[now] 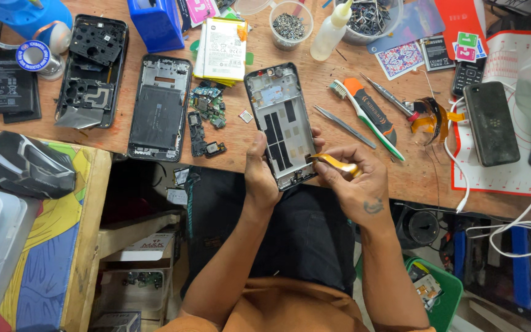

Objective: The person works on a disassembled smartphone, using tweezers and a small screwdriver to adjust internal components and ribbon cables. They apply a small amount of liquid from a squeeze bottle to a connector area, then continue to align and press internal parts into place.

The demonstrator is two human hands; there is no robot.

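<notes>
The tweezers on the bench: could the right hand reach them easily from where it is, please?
Probably yes: the tweezers lie bare just beyond the right hand, though it holds an orange strip.

Head-worn view, steeply down, close.

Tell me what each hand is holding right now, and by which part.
The left hand holds the open phone frame by its lower left edge. The right hand pinches an orange flex ribbon at the frame's lower right corner.

bright, even light | soft shadows | sharp centre | edges perhaps slightly warped
</notes>
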